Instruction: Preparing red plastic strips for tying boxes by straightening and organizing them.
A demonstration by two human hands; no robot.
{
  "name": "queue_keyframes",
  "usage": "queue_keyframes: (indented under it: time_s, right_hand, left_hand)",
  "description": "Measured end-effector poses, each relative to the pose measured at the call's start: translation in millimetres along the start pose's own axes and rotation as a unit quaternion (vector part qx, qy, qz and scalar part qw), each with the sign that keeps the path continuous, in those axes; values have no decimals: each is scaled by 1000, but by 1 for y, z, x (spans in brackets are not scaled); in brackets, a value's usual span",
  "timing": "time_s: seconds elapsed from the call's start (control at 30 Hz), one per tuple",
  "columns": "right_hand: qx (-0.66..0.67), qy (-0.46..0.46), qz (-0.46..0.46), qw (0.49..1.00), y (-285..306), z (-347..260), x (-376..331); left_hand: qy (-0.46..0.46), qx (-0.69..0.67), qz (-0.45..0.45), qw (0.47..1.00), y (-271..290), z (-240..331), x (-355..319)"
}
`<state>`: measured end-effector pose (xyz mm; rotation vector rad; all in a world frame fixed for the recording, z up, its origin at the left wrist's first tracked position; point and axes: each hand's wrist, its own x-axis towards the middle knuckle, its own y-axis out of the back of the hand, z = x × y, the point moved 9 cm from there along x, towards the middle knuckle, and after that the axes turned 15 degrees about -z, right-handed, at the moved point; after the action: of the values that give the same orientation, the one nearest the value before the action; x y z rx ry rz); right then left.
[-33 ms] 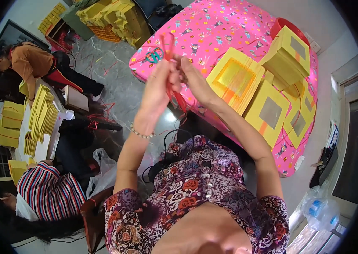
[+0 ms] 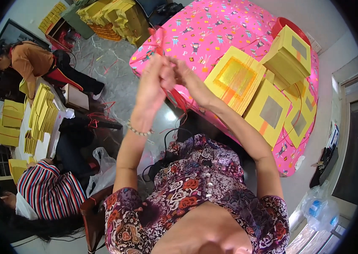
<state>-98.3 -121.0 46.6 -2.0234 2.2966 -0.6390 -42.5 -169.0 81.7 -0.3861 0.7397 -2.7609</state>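
Raised in front of me over the edge of the pink table cover, my left hand (image 2: 153, 76) is closed round a bundle of red strings (image 2: 158, 40). The bundle's top sticks up above the fist and its lower strands (image 2: 178, 100) dangle below. My right hand (image 2: 190, 80) meets the left from the right, its fingers bent in against it; what they pinch is hidden. To the right of the hands lies a stack of yellow paper (image 2: 236, 78) with an orange-edged gold square on top. Beside it are more yellow paper stacks (image 2: 268, 112), one (image 2: 291, 51) standing higher.
The pink patterned table cover (image 2: 204, 25) spans the far side, with a red basin (image 2: 287, 26) behind the stacks. At the left, two people work at a table with folded yellow paper (image 2: 43, 116). Yellow bundles (image 2: 119, 19) are piled on the floor at the back.
Both hands and the red strings have shifted slightly left, and the top of the bundle leans further left. The yellow stacks stay as they were.
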Motion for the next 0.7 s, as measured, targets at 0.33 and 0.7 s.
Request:
queue_keyframes:
  time_s: [0.33, 0.7]
  right_hand:
    - [-347, 33, -240, 906, -46, -4, -3]
    - [-555, 101, -150, 812, -93, -32, 25]
  left_hand:
    - [-347, 20, 2, 938, 102, 253, -79]
    - [-51, 708, 103, 696, 72, 109, -64]
